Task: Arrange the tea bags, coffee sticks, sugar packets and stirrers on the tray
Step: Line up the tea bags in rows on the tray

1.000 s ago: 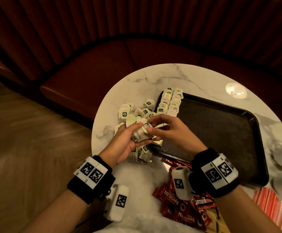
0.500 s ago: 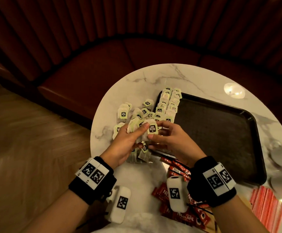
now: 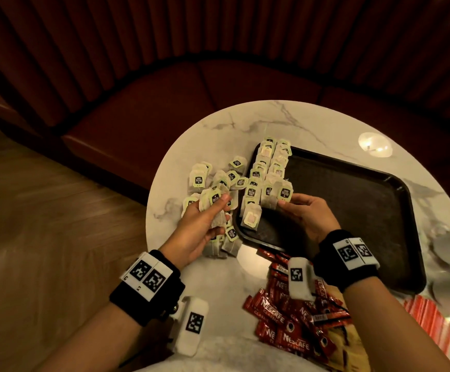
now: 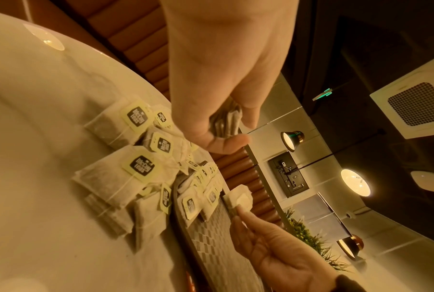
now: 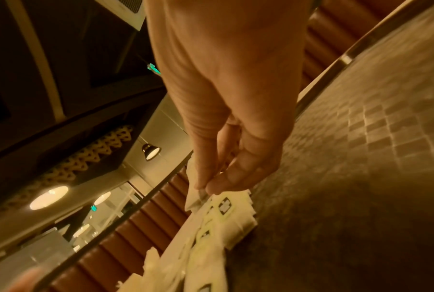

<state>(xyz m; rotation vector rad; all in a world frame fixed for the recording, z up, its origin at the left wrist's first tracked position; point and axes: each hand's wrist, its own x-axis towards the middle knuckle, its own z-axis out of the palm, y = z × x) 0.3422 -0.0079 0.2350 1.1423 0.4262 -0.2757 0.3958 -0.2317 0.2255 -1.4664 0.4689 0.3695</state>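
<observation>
Tea-bag step underway. Right hand [image 3: 303,214] pinching one tea bag [image 3: 282,193] over tray [image 3: 352,200] left rows; left hand [image 3: 205,218] clutching spare bags [image 3: 214,200]. Next, likely: lay bag flush with near end of row.

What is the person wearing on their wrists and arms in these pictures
Both forearms are bare, with no sleeves. The left hand and right hand are ungloved. Each wrist carries a wide black wristband topped by a white plate printed with two black square code markers. A rounded white camera block, bearing a marker of its own, hangs under each band.
</observation>
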